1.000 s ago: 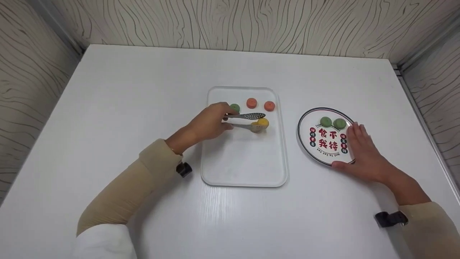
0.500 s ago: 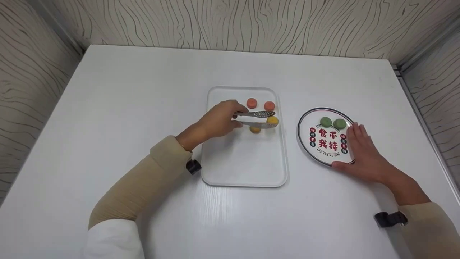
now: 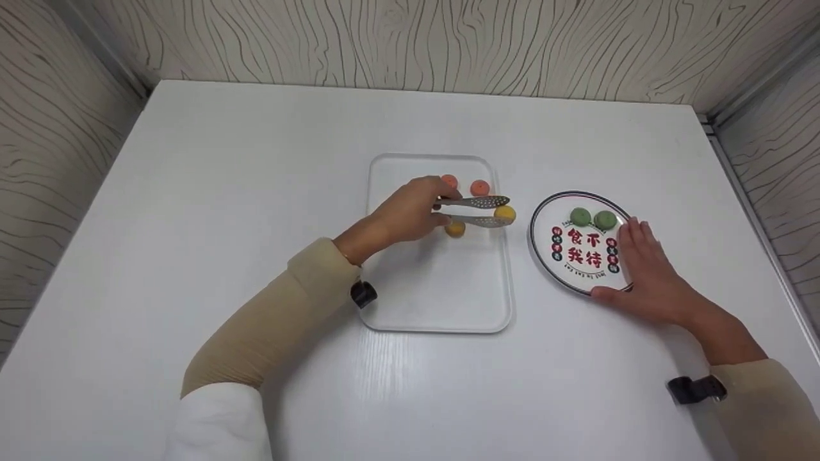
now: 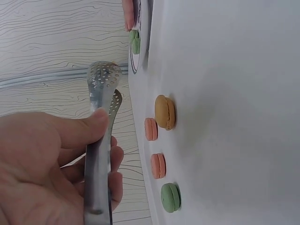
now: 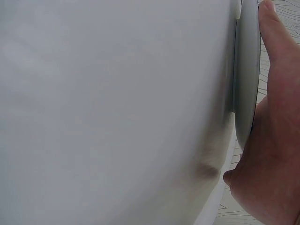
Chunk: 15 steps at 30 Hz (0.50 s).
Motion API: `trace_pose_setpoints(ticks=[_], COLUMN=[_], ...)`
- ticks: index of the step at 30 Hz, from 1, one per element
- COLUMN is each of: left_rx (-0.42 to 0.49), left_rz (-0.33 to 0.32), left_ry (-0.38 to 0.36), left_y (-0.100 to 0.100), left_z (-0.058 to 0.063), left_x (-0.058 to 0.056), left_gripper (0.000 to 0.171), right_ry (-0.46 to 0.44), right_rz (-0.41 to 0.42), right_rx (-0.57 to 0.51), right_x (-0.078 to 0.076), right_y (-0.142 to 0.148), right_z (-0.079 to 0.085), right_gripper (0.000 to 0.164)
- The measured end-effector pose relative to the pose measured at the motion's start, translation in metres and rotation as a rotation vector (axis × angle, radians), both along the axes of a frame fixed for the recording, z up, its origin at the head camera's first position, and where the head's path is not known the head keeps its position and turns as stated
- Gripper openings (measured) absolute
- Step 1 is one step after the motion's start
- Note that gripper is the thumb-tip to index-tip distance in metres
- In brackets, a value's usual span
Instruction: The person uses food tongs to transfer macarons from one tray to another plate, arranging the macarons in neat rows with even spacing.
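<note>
My left hand grips metal tongs with perforated tips. Between those tips a yellow macaron is held over the right edge of the white tray. Another yellow macaron lies on the tray below the tongs, near two orange-pink macarons. A green macaron on the tray shows in the left wrist view but is hidden by my hand in the head view. My right hand, fingers extended, rests against the right rim of the round plate. Two green macarons sit on that plate.
The tray and plate stand apart on a white table, with a strip of tabletop between them. Wood-grain patterned panels enclose the back and sides. Black wrist straps are on both forearms.
My left hand has moved right with the tongs, carrying the yellow macaron from the tray's middle to its right edge. The green macaron on the tray became covered. My right hand and the plate stayed put.
</note>
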<state>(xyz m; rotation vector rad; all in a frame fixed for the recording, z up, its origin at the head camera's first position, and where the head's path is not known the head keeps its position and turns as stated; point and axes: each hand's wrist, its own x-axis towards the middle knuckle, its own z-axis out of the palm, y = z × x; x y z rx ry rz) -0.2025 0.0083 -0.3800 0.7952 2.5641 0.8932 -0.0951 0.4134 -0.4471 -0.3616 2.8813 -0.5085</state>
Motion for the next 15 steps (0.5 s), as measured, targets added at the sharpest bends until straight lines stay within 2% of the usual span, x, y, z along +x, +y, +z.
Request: trace_pose_setpoints(ticks=[7,15], left_rx=[0.023,0.054], left_rz=[0.0,-0.047], left_ry=[-0.005,0.011], left_y=[0.015,0.032], left_z=[0.002,0.002], left_x=[-0.002,-0.002], left_gripper=[0.037,0.037], right_ry=[0.003,0.0], right_rz=[0.004,0.01], right_rx=[0.003,0.0], right_x=[0.0,-0.001], right_y=[0.0,0.001], right_z=[0.0,-0.001], right_gripper=[0.12,0.119])
